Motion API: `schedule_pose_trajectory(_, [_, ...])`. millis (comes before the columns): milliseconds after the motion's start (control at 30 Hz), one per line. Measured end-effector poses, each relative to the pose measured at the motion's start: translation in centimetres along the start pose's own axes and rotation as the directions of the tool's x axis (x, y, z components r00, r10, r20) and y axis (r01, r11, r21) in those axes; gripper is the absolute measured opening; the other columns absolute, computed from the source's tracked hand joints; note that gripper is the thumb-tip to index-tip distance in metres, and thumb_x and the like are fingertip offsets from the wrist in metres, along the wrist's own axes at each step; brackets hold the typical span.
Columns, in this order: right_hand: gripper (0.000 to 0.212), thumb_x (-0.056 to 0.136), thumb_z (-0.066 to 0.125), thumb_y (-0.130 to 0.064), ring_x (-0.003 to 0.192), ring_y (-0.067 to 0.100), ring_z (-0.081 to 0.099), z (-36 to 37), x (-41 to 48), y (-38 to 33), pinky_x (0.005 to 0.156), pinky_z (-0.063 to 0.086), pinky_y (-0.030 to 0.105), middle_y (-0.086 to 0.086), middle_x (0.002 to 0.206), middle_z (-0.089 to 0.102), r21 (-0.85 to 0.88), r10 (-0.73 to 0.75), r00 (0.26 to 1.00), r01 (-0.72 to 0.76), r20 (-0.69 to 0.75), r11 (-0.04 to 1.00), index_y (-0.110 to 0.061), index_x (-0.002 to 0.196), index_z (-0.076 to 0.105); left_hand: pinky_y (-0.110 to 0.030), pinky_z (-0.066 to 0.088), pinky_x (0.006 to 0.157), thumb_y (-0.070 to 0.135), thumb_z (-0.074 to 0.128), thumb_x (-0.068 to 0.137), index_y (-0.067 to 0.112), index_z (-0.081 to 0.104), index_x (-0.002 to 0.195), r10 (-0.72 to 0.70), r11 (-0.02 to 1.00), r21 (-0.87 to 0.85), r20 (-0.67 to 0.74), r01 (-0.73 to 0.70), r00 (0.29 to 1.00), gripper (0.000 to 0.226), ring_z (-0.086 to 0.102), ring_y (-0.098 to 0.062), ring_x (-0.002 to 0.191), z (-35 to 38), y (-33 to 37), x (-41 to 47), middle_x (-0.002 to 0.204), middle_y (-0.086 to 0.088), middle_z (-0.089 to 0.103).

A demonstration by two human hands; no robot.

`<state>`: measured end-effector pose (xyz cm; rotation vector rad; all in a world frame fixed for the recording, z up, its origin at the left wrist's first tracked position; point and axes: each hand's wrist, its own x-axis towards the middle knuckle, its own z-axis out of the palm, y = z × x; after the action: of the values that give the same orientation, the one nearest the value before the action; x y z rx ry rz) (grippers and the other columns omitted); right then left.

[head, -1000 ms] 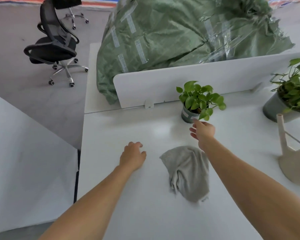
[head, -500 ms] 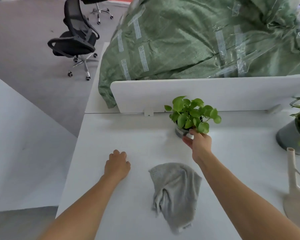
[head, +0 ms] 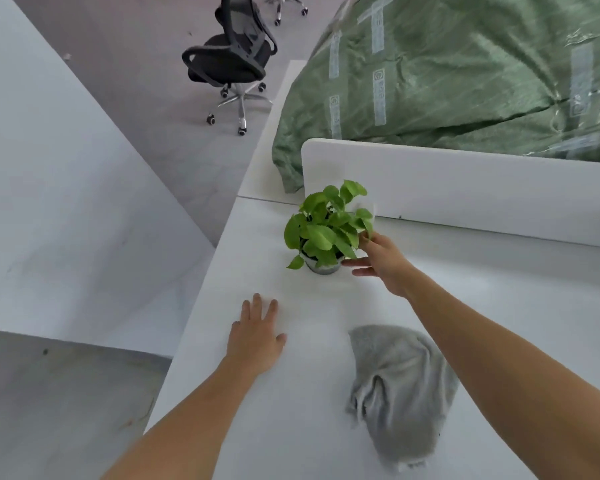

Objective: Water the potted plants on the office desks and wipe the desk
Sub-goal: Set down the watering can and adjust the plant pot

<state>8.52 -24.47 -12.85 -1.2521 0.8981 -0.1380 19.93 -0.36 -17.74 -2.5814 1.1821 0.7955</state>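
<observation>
1. Nearest the person, a crumpled grey towelling cloth (head: 399, 386) lies loose on the white laminate desk (head: 309, 427), under the right forearm and held by neither of the 2 hands.
2. The left hand (head: 257, 337) rests palm-down on the desk left of the cloth, fingers straight and spread, holding nothing.
3. Further on, the right hand (head: 381, 261) is at the right side of the small grey round pot (head: 321, 267), which holds a leafy green pothos plant (head: 326, 230). Its fingers are extended, not wrapped round the pot. The thumb points at the pot wall, and I cannot tell whether it touches. The pot stands upright near the desk's far left corner.
4. The step in hand looks like positioning this 1 plant, probably to free the surface for wiping.
5. The next move likely calls for drawing the right hand back without snagging leaves, then taking the cloth. No watering vessel is in view.
6. Behind the plant stands a white desk divider panel (head: 465, 188).
7. Beyond it lie a bulky green woven taped sack (head: 465, 71) and a black mesh office chair (head: 232, 60).
</observation>
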Motion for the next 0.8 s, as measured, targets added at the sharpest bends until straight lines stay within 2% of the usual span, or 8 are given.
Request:
schedule_pose_trajectory(233, [0.018, 0.101, 0.054, -0.029, 0.100, 0.022, 0.068, 2.9, -1.0, 2.9, 0.076, 0.052, 0.037, 0.004, 0.118, 0.069, -0.190, -0.097, 0.959, 0.047, -0.266, 0.981, -0.017, 0.112, 0.062, -0.042, 0.025, 0.116, 0.040, 0.039, 0.100, 0.022, 0.004, 0.156, -0.002, 1.000, 0.012, -0.006, 0.002, 1.000, 0.068, 0.000, -0.032, 0.149, 0.3, -0.8, 0.0, 0.162, -0.011, -0.008])
schedule_pose_trajectory(300, [0.025, 0.101, 0.051, -0.031, 0.109, 0.020, 0.061, 2.3, -5.2, 7.7, 0.080, 0.048, 0.033, -0.001, 0.122, 0.066, -0.569, -0.308, 0.866, 0.034, -0.393, 0.822, -0.019, 0.119, 0.063, -0.041, 0.020, 0.118, 0.041, 0.036, 0.101, 0.020, 0.008, 0.155, -0.002, 1.000, 0.008, -0.052, 0.002, 0.999, 0.065, 0.001, -0.034, 0.149, 0.5, -0.6, 0.1, 0.162, -0.014, -0.004])
schedule_pose_trajectory(367, [0.034, 0.101, 0.044, -0.035, 0.124, 0.025, 0.052, 1.9, -10.3, 13.8, 0.092, 0.048, 0.039, 0.003, 0.137, 0.060, -0.835, -0.489, 0.838, 0.076, -0.242, 0.544, -0.018, 0.122, 0.064, -0.041, 0.019, 0.118, 0.041, 0.035, 0.102, 0.017, 0.010, 0.155, 0.017, 1.000, 0.017, -0.106, -0.016, 0.994, 0.064, 0.002, -0.035, 0.149, 0.2, -0.4, 0.5, 0.161, -0.015, -0.001])
schedule_pose_trajectory(533, [0.055, 0.106, 0.022, -0.050, 0.144, 0.028, 0.038, -5.1, -13.8, 19.7, 0.117, 0.024, 0.045, 0.007, 0.157, 0.038, -0.962, -0.419, 0.900, 0.211, 0.123, 0.171, -0.024, 0.146, 0.049, -0.045, 0.021, 0.116, 0.053, 0.036, 0.099, 0.013, 0.007, 0.154, 0.047, 0.999, 0.017, -0.089, -0.046, 0.995, 0.074, 0.001, -0.039, 0.148, -0.7, 1.2, 2.5, 0.161, -0.020, -0.003])
schedule_pose_trajectory(633, [0.068, 0.101, 0.007, -0.061, 0.150, 0.033, 0.024, -14.2, -10.4, 17.2, 0.120, 0.014, 0.049, 0.009, 0.164, 0.024, -0.929, -0.377, 0.859, -0.259, -0.347, 0.264, -0.029, 0.155, 0.030, -0.047, 0.017, 0.116, 0.058, 0.030, 0.098, 0.013, -0.003, 0.155, 0.049, 0.997, 0.063, -0.066, -0.045, 0.997, 0.079, -0.004, -0.040, 0.147, -0.1, 1.6, 2.7, 0.160, -0.021, -0.010])
schedule_pose_trajectory(700, [0.067, 0.099, 0.007, -0.062, 0.153, 0.038, -0.001, -18.1, -8.4, 15.2, 0.120, -0.001, 0.060, 0.006, 0.168, 0.005, -0.650, -0.154, 0.661, -0.620, -0.734, 0.439, -0.035, 0.159, 0.012, -0.046, 0.015, 0.117, 0.059, 0.024, 0.098, 0.014, -0.008, 0.154, 0.051, 0.994, 0.104, -0.064, -0.044, 0.997, 0.079, -0.007, -0.040, 0.148, 0.4, 1.7, 2.7, 0.160, -0.021, -0.013])
schedule_pose_trajectory(767, [0.070, 0.096, 0.008, -0.061, 0.151, 0.043, -0.009, -17.5, -5.5, 12.7, 0.117, -0.008, 0.065, 0.008, 0.168, -0.001, -0.370, 0.044, 0.479, -0.730, -0.877, 0.574, -0.032, 0.160, 0.009, -0.046, 0.014, 0.118, 0.059, 0.020, 0.099, 0.014, -0.010, 0.154, 0.053, 0.990, 0.130, -0.066, -0.045, 0.996, 0.078, -0.008, -0.040, 0.147, 0.7, 1.8, 2.8, 0.159, -0.021, -0.015])
schedule_pose_trajectory(800, [0.072, 0.095, 0.011, -0.059, 0.151, 0.043, -0.009, -15.7, -3.7, 11.4, 0.117, -0.009, 0.066, 0.010, 0.168, 0.000, -0.357, 0.047, 0.479, -0.712, -0.877, 0.604, -0.028, 0.160, 0.011, -0.046, 0.013, 0.118, 0.059, 0.019, 0.099, 0.014, -0.011, 0.154, 0.054, 0.990, 0.136, -0.066, -0.045, 0.996, 0.077, -0.008, -0.039, 0.148, 0.8, 1.7, 2.8, 0.159, -0.021, -0.016])
